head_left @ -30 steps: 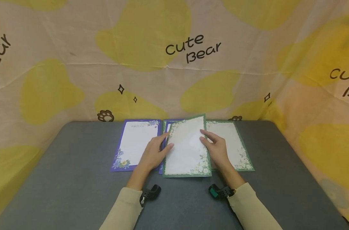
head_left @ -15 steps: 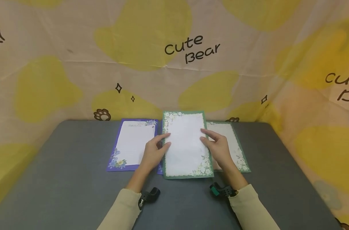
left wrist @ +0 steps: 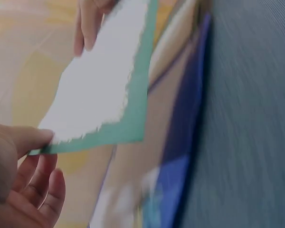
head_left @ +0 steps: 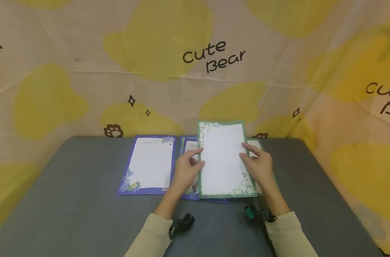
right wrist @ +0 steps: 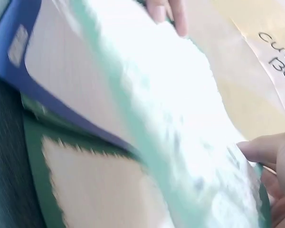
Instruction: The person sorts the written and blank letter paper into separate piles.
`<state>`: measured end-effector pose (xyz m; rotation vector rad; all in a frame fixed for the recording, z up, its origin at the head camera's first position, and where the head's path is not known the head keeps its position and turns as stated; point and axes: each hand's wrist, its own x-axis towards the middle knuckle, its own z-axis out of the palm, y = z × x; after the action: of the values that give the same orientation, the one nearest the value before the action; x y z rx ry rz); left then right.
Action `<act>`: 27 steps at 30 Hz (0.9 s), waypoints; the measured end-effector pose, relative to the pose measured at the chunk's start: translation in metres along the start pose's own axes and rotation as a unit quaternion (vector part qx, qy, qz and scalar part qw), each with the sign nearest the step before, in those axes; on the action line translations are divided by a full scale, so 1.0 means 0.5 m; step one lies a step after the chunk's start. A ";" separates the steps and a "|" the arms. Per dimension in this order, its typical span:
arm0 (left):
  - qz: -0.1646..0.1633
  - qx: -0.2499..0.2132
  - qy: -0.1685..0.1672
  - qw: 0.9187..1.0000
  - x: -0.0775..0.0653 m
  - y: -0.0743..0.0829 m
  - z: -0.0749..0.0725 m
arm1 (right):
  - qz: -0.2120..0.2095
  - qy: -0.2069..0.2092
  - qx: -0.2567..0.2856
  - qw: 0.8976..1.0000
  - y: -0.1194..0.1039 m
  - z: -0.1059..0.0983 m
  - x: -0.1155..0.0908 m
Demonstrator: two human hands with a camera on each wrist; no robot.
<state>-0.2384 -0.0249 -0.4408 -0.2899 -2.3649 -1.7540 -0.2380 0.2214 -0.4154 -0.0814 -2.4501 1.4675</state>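
Observation:
A sheet of letter paper with a green border and white flowers [head_left: 224, 164] is held up over the middle of the table. On its left edge my left hand [head_left: 186, 172] pinches it, thumb on the face and fingers behind, as the left wrist view shows. My right hand [head_left: 260, 167] pinches the opposite edge between thumb and fingers. Behind and below it lie purple-bordered sheets [head_left: 191, 144], partly hidden by the held sheet and my left hand. Another green-bordered sheet [right wrist: 95, 185] lies below on the right, mostly covered in the head view.
To the left lies a purple-bordered sheet [head_left: 150, 166] with blue and yellow flowers. The dark grey table [head_left: 70, 214] extends around the papers. A patterned cloth [head_left: 163, 43] with "Cute Bear" lettering hangs behind the table's far edge.
The held green-bordered sheet was tilted, then straightened, and has since moved right with both hands. More of the middle purple-bordered sheets shows; the right green sheet is more covered.

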 end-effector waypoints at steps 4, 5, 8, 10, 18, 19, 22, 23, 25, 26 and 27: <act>0.002 0.011 0.010 1.000 0.011 0.031 0.040 | -0.011 0.054 -0.035 0.998 0.000 -0.026 0.004; -0.003 0.009 0.012 1.000 0.013 0.038 0.049 | -0.010 0.062 -0.041 0.997 0.000 -0.033 0.006; -0.024 -0.010 0.020 0.999 0.017 0.057 0.074 | 0.000 0.081 -0.065 0.995 -0.003 -0.051 0.013; -0.037 -0.031 0.025 0.999 0.018 0.068 0.092 | 0.005 0.094 -0.078 0.993 -0.003 -0.064 0.016; -0.030 -0.042 0.044 0.998 0.014 0.073 0.165 | 0.019 0.118 -0.104 0.987 0.006 -0.102 0.023; -0.024 -0.036 0.042 0.998 0.015 0.070 0.174 | 0.015 0.120 -0.110 0.987 0.009 -0.108 0.024; -0.006 -0.018 0.032 0.999 0.015 0.062 0.194 | 0.010 0.115 -0.126 0.985 0.016 -0.122 0.024; -0.002 -0.013 0.028 1.000 0.014 0.059 0.198 | 0.008 0.113 -0.129 0.985 0.018 -0.125 0.024; -0.001 -0.002 0.022 1.000 0.011 0.055 0.200 | 0.010 0.104 -0.138 0.985 0.021 -0.129 0.023; 0.000 0.002 0.021 1.000 0.009 0.053 0.199 | 0.010 0.097 -0.143 0.985 0.022 -0.129 0.024; 0.001 0.007 0.018 1.000 0.008 0.051 0.197 | 0.010 0.090 -0.150 0.985 0.023 -0.129 0.024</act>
<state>-0.2385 0.0769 -0.4444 -0.2565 -2.3497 -1.7258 -0.2332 0.2845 -0.3941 -0.2871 -2.5030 1.0375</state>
